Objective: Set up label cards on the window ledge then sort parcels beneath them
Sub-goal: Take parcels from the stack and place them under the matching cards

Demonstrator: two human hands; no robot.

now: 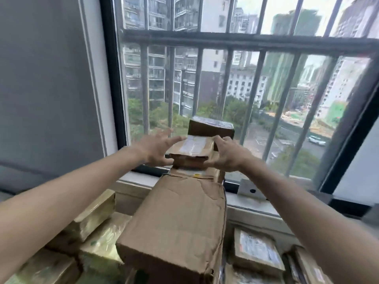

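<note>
Both arms are out over the pile, and the left hand (158, 147) sits at the left end of the small taped parcel (191, 149) with fingers fanned wide and mostly straight, thumb low against the near edge, touching rather than clamping. The right hand (227, 154) is on the right end, fingers curled over the top corner and thumb underneath, so that side looks like a real grip, though motion blur leaves the thumb's contact a guess. The parcel rides at the top of a stack, resting on another carton whose edge shows just below it, and that stack stands at the window ledge (252, 203) against the glass. Just behind, a darker parcel (211, 127) sits higher, touching or nearly touching the taped one at its far right corner. Nearer the camera lies the big crumpled box (176, 224), with gold-wrapped parcels (96, 214) beside its left edge and a labelled parcel (257, 251) off its right edge. No label cards are visible on the ledge. To do this well, I'd say keep the parcel level, square its edges to the carton beneath, and press evenly from both ends, because a lopsided push could tip the dark one or slide the stack off the ledge.
</note>
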